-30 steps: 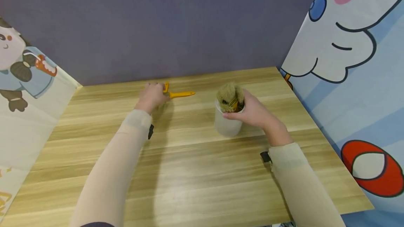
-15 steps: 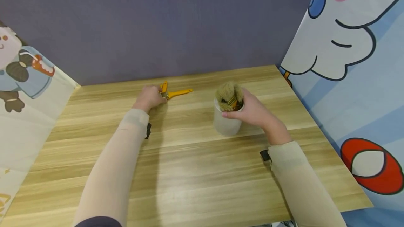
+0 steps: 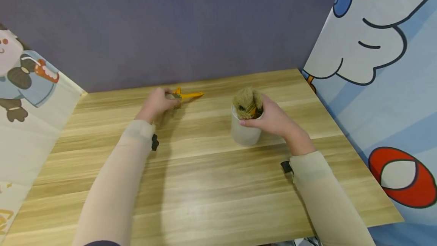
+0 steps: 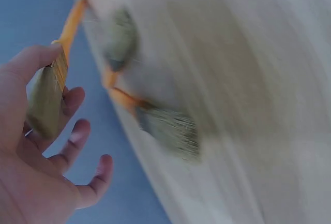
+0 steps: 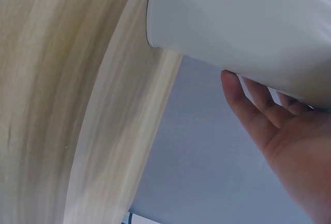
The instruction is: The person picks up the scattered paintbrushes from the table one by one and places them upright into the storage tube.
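- Our left hand (image 3: 155,105) pinches a paintbrush with a yellow-orange handle and pale, thick bristles (image 4: 46,100), thumb near the band where bristles meet handle.
- Near that held brush, toward the far edge of the wood-grain table (image 3: 205,181), we see two more yellow-handled, pale-bristled brushes (image 4: 170,131), blurred in the left wrist view; we cannot tell whether the held brush touches the table.
- Our right hand (image 3: 273,117) grips the rim of a smooth white cylindrical container (image 3: 246,134), which stands upright on the table with tan, bushy bristle heads (image 3: 247,103) showing at its mouth.
- We judge the step in hand to be picking up one brush while bracing the container.
- The next move, as we read it, calls for a firm pinch, a path clear of the neighbouring brushes, and a steady right hand.
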Motion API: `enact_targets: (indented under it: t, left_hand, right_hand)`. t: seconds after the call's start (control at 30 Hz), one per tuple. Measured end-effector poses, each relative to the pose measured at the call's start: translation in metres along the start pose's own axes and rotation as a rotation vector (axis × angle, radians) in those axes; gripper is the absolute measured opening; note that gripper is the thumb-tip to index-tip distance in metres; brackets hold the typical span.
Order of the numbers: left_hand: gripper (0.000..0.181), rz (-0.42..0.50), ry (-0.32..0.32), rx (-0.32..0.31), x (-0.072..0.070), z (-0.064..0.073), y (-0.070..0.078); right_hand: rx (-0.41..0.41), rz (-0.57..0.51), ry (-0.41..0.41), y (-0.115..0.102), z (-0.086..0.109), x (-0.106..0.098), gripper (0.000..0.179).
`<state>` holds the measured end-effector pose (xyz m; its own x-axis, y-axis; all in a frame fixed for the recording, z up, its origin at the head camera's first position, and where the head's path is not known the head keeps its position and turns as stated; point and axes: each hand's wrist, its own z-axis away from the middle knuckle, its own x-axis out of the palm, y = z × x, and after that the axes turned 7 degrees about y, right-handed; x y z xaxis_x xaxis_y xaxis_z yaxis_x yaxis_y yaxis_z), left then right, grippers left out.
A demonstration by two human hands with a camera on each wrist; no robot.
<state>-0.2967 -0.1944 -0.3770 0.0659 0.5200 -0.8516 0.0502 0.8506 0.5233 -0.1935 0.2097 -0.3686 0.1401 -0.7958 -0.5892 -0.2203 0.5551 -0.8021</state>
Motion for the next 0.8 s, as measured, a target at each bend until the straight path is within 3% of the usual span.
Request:
enact_targets:
  t: [0.13, 0.23, 0.4, 0.5, 0.57, 0.7, 0.8]
  left_hand:
    - [0.061, 0.112, 0.057, -0.004, -0.013, 0.003, 0.015]
    - [0.06, 0.249, 0.108, -0.033, -0.021, 0.012, 0.029]
    - [0.052, 0.675, 0.181, -0.052, -0.033, 0.04, 0.066]
    - [0.044, 0.956, 0.174, -0.001, -0.041, 0.058, 0.094]
    - [0.04, 1.068, 0.163, 0.046, -0.046, 0.072, 0.112]
    - [0.03, 1.134, 0.208, 0.166, -0.052, 0.1, 0.145]
    - [0.027, 1.078, 0.266, 0.257, -0.053, 0.12, 0.167]
  right_hand:
    - [-0.004, -0.001, 0.005, -0.002, -0.002, -0.001, 0.095]
    - [0.006, 0.003, 0.002, -0.001, -0.001, -0.001, 0.096]
    - [0.009, -0.018, -0.004, -0.001, 0.0, 0.0, 0.095]
    - [0.014, -0.031, -0.001, -0.002, 0.0, 0.0, 0.093]
    - [0.021, -0.032, 0.0, -0.002, 0.001, 0.0, 0.093]
    - [0.027, -0.027, -0.005, -0.001, 0.001, 0.0, 0.093]
    - [0.003, -0.04, -0.009, -0.001, 0.0, 0.0, 0.089]
